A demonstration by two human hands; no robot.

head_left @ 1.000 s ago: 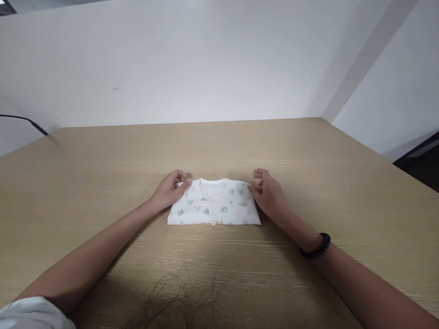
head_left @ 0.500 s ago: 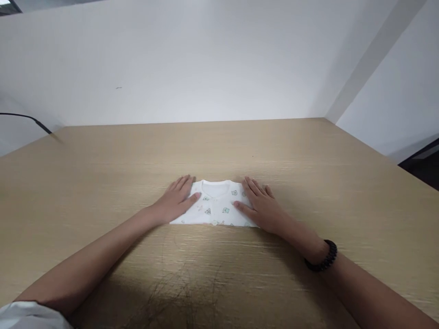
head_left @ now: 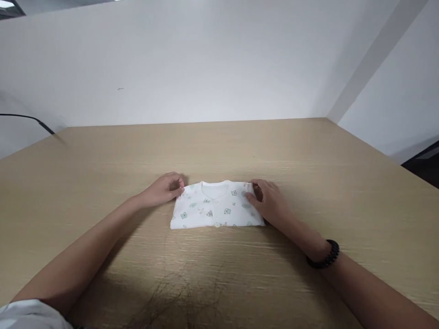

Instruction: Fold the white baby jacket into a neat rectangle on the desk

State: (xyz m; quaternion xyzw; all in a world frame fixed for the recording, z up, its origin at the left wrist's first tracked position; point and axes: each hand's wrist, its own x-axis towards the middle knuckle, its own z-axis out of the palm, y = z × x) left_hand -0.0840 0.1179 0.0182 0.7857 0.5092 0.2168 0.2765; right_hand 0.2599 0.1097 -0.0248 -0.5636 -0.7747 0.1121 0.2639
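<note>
A white baby shirt [head_left: 214, 208] with small green animal prints lies folded into a low, wide shape on the table, its round neckline at the far side and a button showing at the near edge. At its far left corner my left hand [head_left: 163, 188] pinches the cloth between thumb and fingertips. My right hand [head_left: 270, 198] is closed on the far right corner, thumb on top and fingers curled at the edge. A black beaded bracelet [head_left: 331, 256] circles my right wrist.
The pale wooden table [head_left: 219, 146] ends at a white wall [head_left: 206, 68] behind and another panel on the right. A black cable [head_left: 44, 125] comes over the left edge. Something dark [head_left: 425, 162] stands beyond the right edge. Strands of hair hang in the foreground.
Both hands lay flat on the shirt before. They have drawn outward to its far corners and curled their fingers there, uncovering more of the printed front.
</note>
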